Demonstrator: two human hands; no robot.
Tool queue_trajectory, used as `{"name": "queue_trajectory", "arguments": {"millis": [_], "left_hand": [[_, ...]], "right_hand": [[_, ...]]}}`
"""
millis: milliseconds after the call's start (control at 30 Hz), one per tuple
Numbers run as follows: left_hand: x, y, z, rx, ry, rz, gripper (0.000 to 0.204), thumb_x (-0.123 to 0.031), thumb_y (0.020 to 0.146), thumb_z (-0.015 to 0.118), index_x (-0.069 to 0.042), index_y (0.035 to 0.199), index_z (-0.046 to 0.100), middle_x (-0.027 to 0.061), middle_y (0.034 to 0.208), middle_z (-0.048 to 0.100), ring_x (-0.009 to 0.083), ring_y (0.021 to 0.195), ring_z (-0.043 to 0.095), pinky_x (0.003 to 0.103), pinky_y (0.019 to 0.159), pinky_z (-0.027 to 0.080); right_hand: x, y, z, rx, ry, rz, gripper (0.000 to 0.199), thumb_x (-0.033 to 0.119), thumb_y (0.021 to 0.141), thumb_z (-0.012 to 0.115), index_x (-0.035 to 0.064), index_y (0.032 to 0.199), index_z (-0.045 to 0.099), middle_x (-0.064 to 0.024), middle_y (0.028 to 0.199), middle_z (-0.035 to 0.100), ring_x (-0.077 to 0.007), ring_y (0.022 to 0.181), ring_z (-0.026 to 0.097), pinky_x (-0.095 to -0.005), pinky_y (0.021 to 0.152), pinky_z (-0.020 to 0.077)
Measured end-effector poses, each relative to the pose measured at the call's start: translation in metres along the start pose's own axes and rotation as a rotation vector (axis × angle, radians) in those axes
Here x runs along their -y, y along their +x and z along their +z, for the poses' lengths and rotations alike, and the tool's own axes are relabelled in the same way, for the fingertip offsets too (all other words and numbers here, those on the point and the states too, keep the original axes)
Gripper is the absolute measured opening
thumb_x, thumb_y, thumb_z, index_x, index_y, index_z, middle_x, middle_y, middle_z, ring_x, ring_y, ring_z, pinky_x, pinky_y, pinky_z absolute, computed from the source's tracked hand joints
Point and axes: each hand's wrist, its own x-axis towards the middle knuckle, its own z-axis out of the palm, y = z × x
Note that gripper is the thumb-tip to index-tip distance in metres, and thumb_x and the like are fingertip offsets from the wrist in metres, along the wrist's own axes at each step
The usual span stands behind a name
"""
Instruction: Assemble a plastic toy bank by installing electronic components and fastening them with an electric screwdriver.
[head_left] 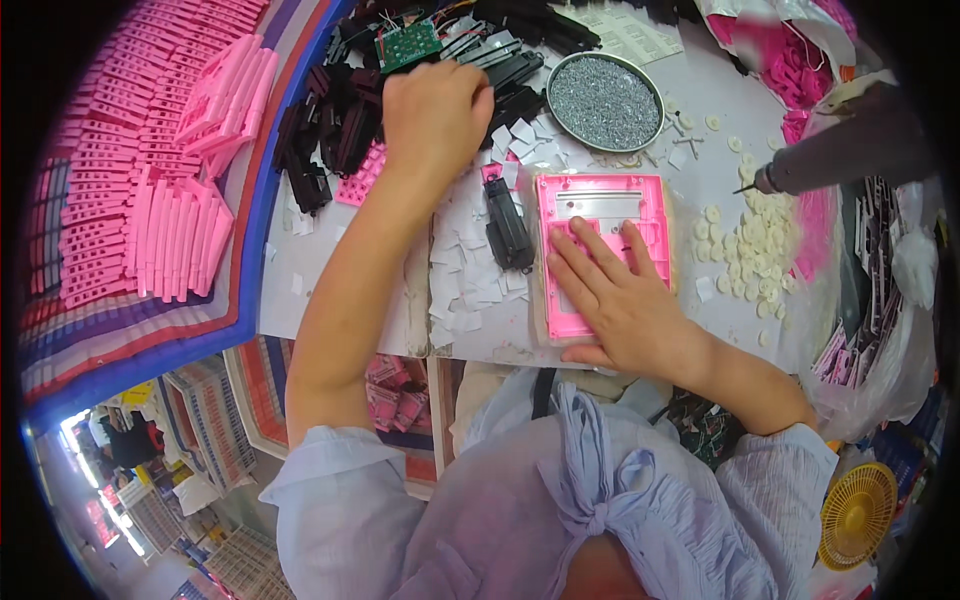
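Observation:
A pink plastic casing point(556, 300) lies open side up on a pad at the front of the table, with a silvery strip across its upper part. My right hand point(625, 310) rests flat on it, fingers spread. Farther left, my left hand point(438, 115) reaches over a heap of black plastic parts point(340, 120), its fingers curled downward. Its fingertips are hidden, so what they grip is not visible. A green circuit board point(408, 45) with wires lies just beyond that hand. Left of the casing sits a single black plastic part point(508, 225).
A round tin of small metal screws point(605, 100) stands behind the casing. To the right, a power screwdriver point(840, 150) hangs over loose white discs point(760, 250). White paper squares point(465, 270) litter the table. Stacked pink parts point(180, 235) fill a blue-rimmed tray at left.

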Motion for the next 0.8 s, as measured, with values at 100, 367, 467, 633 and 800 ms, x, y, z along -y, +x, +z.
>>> {"name": "queue_trajectory", "arguments": {"millis": [100,367,467,633,800], "left_hand": [[0.015,0.042,0.009,-0.016,0.252,-0.024,0.017,-0.028,0.082,0.071,-0.013,0.090,0.075,0.0073,0.087,0.070,0.0274,0.086,0.068,0.046,0.077,0.049],[0.097,0.097,0.006,0.718,0.289,-0.297,0.088,-0.048,0.064,0.086,-0.010,0.138,0.056,0.0194,0.136,0.056,0.0383,0.127,0.056,0.049,0.104,0.046],[0.090,0.086,-0.009,0.544,0.158,-0.248,0.087,-0.047,0.067,0.084,-0.005,0.137,0.056,0.0201,0.139,0.053,0.0392,0.127,0.055,0.046,0.103,0.047],[0.071,0.058,-0.037,-0.129,-0.613,-0.369,0.076,-0.055,0.084,0.066,-0.004,0.139,0.053,0.0189,0.133,0.055,0.0370,0.128,0.051,0.050,0.104,0.045],[-0.031,0.007,-0.086,0.280,-2.174,-0.696,0.077,-0.058,0.096,0.032,-0.001,0.147,0.042,0.0208,0.148,0.046,0.0431,0.134,0.047,0.064,0.104,0.043]], "right_hand": [[-0.001,0.001,-0.001,-0.005,-0.019,0.008,0.101,0.061,0.080,0.067,-0.0020,0.151,0.034,-0.0189,0.162,0.025,-0.0349,0.152,0.018,-0.0653,0.116,0.0193],[-0.004,-0.002,0.005,-0.061,0.041,0.006,0.094,0.054,0.081,0.070,-0.0008,0.150,0.037,-0.0190,0.160,0.028,-0.0349,0.152,0.019,-0.0647,0.117,0.0186],[-0.007,-0.004,0.005,-0.144,0.094,-0.016,0.086,0.049,0.081,0.073,0.0026,0.147,0.043,-0.0187,0.156,0.035,-0.0351,0.150,0.025,-0.0642,0.115,0.0221],[-0.026,0.005,-0.022,-0.441,0.378,-0.125,0.060,0.031,0.083,0.075,0.0050,0.134,0.057,-0.0189,0.139,0.052,-0.0344,0.131,0.047,-0.0499,0.105,0.0396],[-0.039,0.017,-0.046,-0.741,0.688,-0.038,0.039,0.022,0.086,0.072,0.0026,0.119,0.065,-0.0146,0.112,0.064,-0.0317,0.104,0.058,-0.0393,0.089,0.0459]]}}
